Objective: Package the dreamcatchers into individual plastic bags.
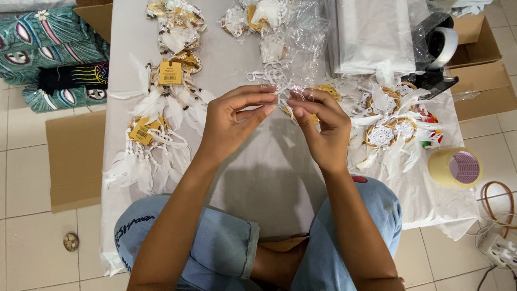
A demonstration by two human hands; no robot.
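**A:** Item one, the work in hand?

**B:** I log a small dreamcatcher (315,102), tan ring with white feathers, part inside a clear plastic sleeve (301,81). It sits above the middle of the white-covered table (269,178), between my two hands.

**A:** State of the hands?

**B:** Left hand (231,126): fingers drawn narrow, tips pinched on the edge of the film. Right hand (320,132): thumb and forefinger closed on the same film, the ring showing just behind the knuckles.

**A:** Handling note?

**B:** My judgement: the film is thin and slippery, so I would keep both pinches close to the sleeve's mouth and hold it taut. The feathers look easy to crease; they should lie flat along the sleeve, not bunched.

**A:** Surrounding stock?

**B:** Left: loose dreamcatchers with yellow tags (156,129). Right: a heap of untagged ones (390,126). Far edge: bagged pieces (177,24) and a stack of clear bags (371,37). Right edge: a roll of beige tape (455,167); a tape dispenser (439,54) sits farther back. All well apart from the pinch.
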